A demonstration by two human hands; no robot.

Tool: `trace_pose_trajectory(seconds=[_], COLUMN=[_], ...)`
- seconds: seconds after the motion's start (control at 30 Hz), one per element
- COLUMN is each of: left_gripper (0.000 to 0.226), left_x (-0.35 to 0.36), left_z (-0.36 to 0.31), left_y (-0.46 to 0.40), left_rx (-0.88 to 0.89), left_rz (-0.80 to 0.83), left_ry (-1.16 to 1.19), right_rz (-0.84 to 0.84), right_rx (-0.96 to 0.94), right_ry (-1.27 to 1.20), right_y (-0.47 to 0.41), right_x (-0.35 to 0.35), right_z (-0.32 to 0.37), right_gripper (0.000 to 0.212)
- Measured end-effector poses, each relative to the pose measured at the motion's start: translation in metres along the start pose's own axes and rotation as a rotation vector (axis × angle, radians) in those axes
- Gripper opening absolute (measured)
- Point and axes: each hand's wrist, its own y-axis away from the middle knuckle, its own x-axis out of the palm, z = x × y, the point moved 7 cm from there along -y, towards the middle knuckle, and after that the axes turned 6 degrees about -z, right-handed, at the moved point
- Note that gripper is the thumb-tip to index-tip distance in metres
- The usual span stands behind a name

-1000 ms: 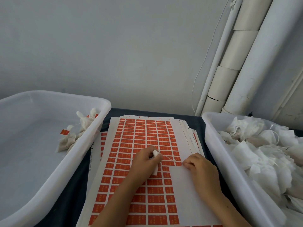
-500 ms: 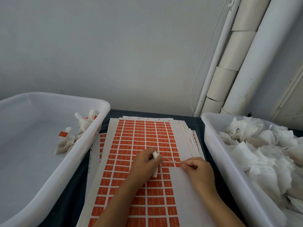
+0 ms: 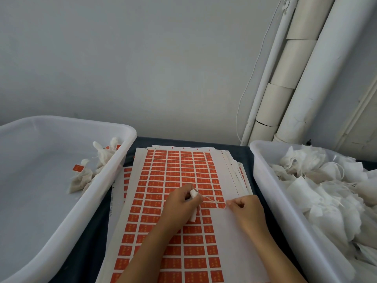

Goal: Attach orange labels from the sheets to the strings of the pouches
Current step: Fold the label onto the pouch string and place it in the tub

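Note:
A stack of sheets of orange labels [image 3: 175, 172] lies in the middle of the dark table. My left hand [image 3: 181, 203] grips a small white pouch [image 3: 193, 194] above the top sheet. A thin string [image 3: 212, 200] runs from the pouch to my right hand [image 3: 244, 209], which pinches its end low over the sheet beside the last orange label of a row. The right part of the top sheet is bare white backing [image 3: 230, 242].
A white tub [image 3: 122, 152] on the left holds a few labelled pouches [image 3: 81, 176] in its near corner. A second white tub [image 3: 265, 180] on the right is heaped with unlabelled pouches [image 3: 326, 184]. White pipes [image 3: 295, 78] stand against the wall behind.
My right hand has moved slightly right and drawn the string taut away from the pouch. My left hand has stayed in place with the pouch.

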Motion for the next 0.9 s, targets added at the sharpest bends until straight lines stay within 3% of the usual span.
trace_pose_trajectory(seconds=[0.5, 0.77, 0.9], left_gripper=[0.019, 0.017, 0.017], left_x=[0.001, -0.001, -0.007], left_z=[0.000, 0.001, 0.003], left_y=[0.000, 0.001, 0.000], left_rx=[-0.001, -0.011, -0.057], left_rz=[-0.001, -0.026, -0.085], left_ry=[0.012, 0.033, 0.140], right_rz=[0.014, -0.044, -0.191], right_rx=[-0.042, 0.036, 0.084], right_ry=[0.107, -0.113, -0.337], right_y=[0.003, 0.004, 0.005], right_x=[0.011, 0.015, 0.004], right_z=[0.005, 0.007, 0.006], right_gripper=[0.032, 0.015, 0.009])
